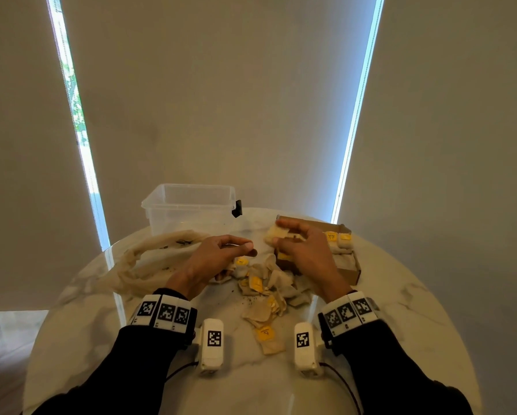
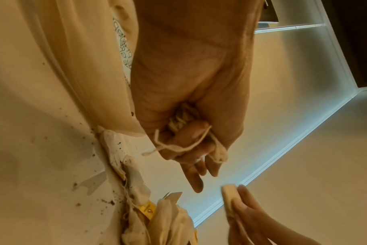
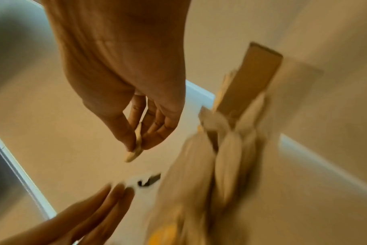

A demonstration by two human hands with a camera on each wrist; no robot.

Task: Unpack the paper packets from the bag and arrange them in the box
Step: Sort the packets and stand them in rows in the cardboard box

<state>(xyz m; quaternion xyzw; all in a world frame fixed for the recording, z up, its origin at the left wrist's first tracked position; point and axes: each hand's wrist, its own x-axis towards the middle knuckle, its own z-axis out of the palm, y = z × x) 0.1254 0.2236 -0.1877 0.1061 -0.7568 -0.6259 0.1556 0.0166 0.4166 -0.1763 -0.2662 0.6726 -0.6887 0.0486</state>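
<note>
Loose paper packets [image 1: 266, 290] with yellow tags lie heaped mid-table. To their left lies the limp cream mesh bag [image 1: 152, 259] [image 2: 84, 58]. The cardboard box [image 1: 348, 275] [image 3: 256, 74] stands to the right, with a few packets [image 1: 338, 239] set upright inside. My left hand [image 1: 245, 248] [image 2: 191, 140] hovers over the heap; its curled fingers hold a crumpled packet with string [image 2: 182, 119] in the palm, the forefinger straight. My right hand [image 1: 284, 235] [image 3: 136, 140] pinches a flat packet [image 1: 276, 232] [image 3: 134, 154] above the box's near-left end.
An empty clear plastic tub [image 1: 191, 208] with a black clip stands at the table's far edge, behind the bag. Dark crumbs speckle the round marble table [image 1: 401, 310] near the heap. Window blinds hang close behind the table.
</note>
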